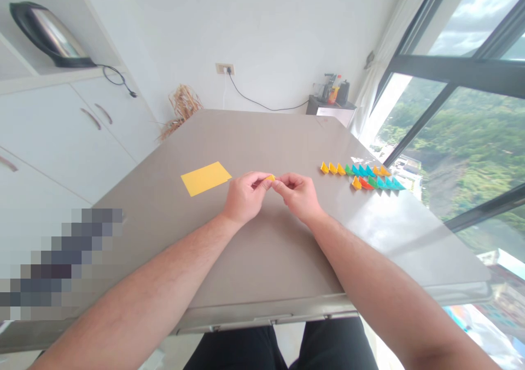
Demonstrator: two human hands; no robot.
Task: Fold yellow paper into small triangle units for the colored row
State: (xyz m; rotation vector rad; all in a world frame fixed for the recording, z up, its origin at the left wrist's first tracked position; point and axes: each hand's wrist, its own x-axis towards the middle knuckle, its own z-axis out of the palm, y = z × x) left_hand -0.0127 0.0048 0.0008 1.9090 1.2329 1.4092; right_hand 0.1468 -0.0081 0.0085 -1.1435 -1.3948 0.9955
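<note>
My left hand point(245, 197) and my right hand point(298, 195) meet over the middle of the grey table point(262, 249), fingers pinched together on a small folded yellow paper piece point(270, 178). Only a corner of that piece shows between the fingertips. A flat yellow paper sheet point(205, 178) lies on the table just left of my left hand. To the right, two rows of several folded paper triangles point(363, 175) in yellow, green, blue and red rest on the tabletop.
White cabinets point(61, 134) stand to the left, with a kettle point(47, 33) on a shelf. A small side table point(330, 107) with bottles sits behind the table. Large windows point(463, 140) run along the right side. My legs show under the table's near edge.
</note>
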